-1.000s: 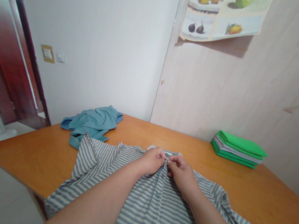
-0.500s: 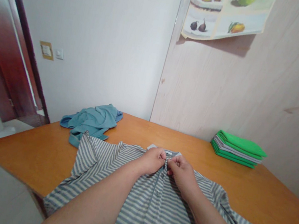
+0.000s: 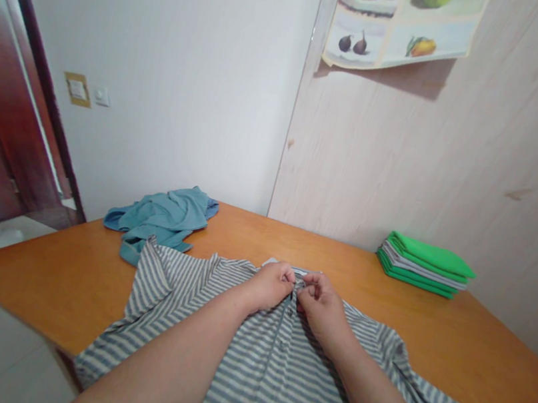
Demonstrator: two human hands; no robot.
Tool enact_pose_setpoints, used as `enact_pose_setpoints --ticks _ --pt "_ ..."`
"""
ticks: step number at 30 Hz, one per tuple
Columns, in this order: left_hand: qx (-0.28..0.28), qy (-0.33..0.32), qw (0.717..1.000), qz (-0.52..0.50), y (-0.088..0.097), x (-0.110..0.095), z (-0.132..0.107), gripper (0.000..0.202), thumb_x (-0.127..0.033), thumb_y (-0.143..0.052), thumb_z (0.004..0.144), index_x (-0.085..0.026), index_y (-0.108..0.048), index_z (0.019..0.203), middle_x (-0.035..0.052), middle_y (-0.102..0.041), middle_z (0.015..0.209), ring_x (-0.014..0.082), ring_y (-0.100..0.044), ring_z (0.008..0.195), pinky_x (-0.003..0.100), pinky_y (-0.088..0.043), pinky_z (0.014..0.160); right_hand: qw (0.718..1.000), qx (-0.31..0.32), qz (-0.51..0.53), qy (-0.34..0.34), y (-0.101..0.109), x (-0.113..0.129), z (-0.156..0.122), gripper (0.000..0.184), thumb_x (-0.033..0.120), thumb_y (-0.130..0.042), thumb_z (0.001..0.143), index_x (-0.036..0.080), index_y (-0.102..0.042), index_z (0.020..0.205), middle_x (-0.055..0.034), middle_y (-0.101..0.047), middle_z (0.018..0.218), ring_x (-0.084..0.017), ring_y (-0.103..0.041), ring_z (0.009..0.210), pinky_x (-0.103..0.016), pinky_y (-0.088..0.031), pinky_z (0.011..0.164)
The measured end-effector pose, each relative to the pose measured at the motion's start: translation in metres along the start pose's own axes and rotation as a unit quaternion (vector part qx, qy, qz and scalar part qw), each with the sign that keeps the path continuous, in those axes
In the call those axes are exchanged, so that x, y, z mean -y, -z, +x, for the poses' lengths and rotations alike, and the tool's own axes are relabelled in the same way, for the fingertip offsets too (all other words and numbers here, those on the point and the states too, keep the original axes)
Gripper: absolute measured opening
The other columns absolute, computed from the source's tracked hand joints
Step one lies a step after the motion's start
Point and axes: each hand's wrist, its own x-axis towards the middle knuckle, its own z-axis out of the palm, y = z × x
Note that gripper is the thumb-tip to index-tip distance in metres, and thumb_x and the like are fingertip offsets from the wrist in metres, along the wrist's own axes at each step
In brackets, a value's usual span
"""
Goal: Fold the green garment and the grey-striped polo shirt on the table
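Observation:
A grey-and-white striped polo shirt [image 3: 207,347] lies spread front-up on the orange wooden table [image 3: 453,350]. My left hand [image 3: 274,284] and my right hand [image 3: 318,303] meet at the top of its button placket, just below the collar. Both hands are closed in a pinch on the placket fabric, fingertips almost touching each other. Lower buttons show along the placket beneath my hands. My forearms cover much of the shirt's front.
A crumpled blue garment [image 3: 165,216] lies at the table's far left. A neat stack of folded green and grey clothes [image 3: 421,263] sits at the far right near the wall. A fruit poster [image 3: 402,19] hangs above. The table's left edge drops to the floor.
Both hands stay pinched at the collar end of the placket, with only small finger shifts. The view has drifted slightly.

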Motion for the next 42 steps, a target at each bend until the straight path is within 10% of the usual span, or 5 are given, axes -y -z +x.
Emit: enact_pose_setpoints --ticks 7,14,42 --pt "-0.011 -0.004 1.0 -0.006 0.001 -0.001 0.0 0.011 -0.01 -0.053 0.076 -0.016 -0.061 0.079 -0.004 -0.054 0.07 0.0118 -0.049 0.067 0.021 -0.034 0.058 0.998 0.019 -0.048 0.021 0.004 -0.001 0.002 0.035 0.035 -0.056 0.079 0.019 -0.058 0.111 0.008 -0.053 0.053 -0.014 -0.051 0.05 -0.026 -0.037 0.052" --pt "-0.021 0.019 1.0 -0.014 0.001 -0.004 -0.002 0.007 -0.012 -0.056 0.08 -0.016 -0.061 0.082 -0.0039 -0.055 0.072 0.0113 -0.049 0.069 0.02 -0.033 0.057 0.991 -0.013 -0.129 0.029 0.011 0.004 0.002 0.017 0.036 -0.056 0.08 0.02 -0.062 0.083 0.0061 -0.049 0.055 -0.013 -0.045 0.052 -0.025 -0.031 0.051" --pt "0.008 -0.042 0.999 0.006 0.004 -0.004 -0.002 0.013 -0.007 -0.053 0.075 -0.018 -0.06 0.077 -0.0053 -0.053 0.065 0.0121 -0.048 0.064 0.022 -0.032 0.057 0.998 0.005 -0.067 0.002 0.007 0.007 0.0 0.019 0.038 -0.057 0.077 0.02 -0.06 0.076 0.0036 -0.055 0.053 -0.013 -0.047 0.05 -0.025 -0.035 0.05"
